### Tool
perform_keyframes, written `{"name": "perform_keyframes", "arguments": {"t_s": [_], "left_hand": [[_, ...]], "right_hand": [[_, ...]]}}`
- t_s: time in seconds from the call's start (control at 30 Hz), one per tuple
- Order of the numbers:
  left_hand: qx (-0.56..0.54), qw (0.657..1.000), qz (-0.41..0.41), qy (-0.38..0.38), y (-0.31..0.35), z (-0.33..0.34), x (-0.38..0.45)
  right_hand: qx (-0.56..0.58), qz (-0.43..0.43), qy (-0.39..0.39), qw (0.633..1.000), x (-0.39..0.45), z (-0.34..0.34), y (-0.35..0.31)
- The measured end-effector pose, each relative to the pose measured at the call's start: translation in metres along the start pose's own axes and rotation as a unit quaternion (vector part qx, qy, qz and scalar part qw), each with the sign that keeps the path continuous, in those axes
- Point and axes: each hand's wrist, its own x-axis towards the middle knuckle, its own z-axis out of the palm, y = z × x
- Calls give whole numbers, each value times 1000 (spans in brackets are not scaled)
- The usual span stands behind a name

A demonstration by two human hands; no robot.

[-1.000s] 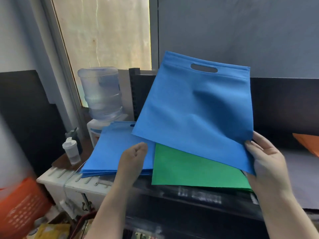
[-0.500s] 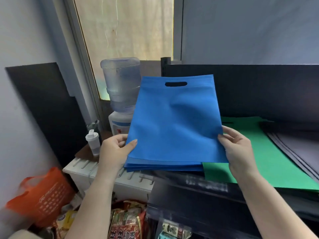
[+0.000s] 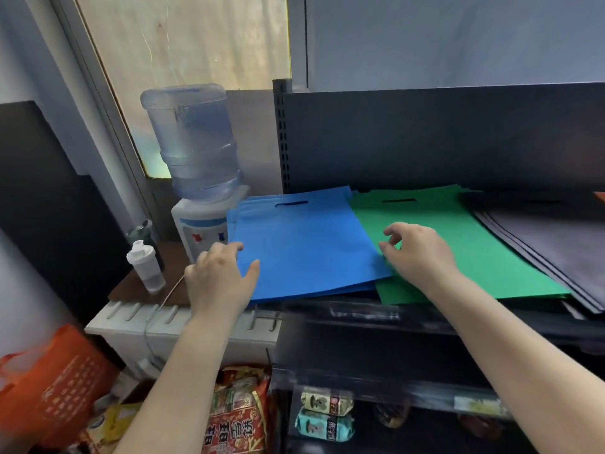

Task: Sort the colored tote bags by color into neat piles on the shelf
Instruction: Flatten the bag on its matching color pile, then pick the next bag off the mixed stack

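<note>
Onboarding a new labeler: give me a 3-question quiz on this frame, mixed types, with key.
1. True or false: the blue tote bag pile lies left of the green tote bag pile.
2. Which pile is the right hand over? A) blue B) green C) dark grey
3. Fill in: the left hand touches the ____ pile's left edge.

Key: 1 true; 2 B; 3 blue. The dark grey tote bag pile sits furthest right, untouched.
</note>
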Motion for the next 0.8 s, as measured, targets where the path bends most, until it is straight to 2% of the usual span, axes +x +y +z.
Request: {"name": "perform_keyframes", "arguments": {"t_s": [0.17, 0.37, 0.6, 0.8], "left_hand": [[24, 989, 132, -61, 66, 7, 21], [62, 954, 280, -87, 171, 21, 14], [30, 924, 376, -66, 299, 29, -30], [14, 890, 451, -56, 427, 36, -100]], "right_hand": [[-86, 20, -39, 995, -11, -41, 29], [-231, 36, -18, 972, -39, -104, 84], [-317, 96, 15, 943, -82, -181, 167], [-372, 166, 37, 912, -136, -258, 259]]}}
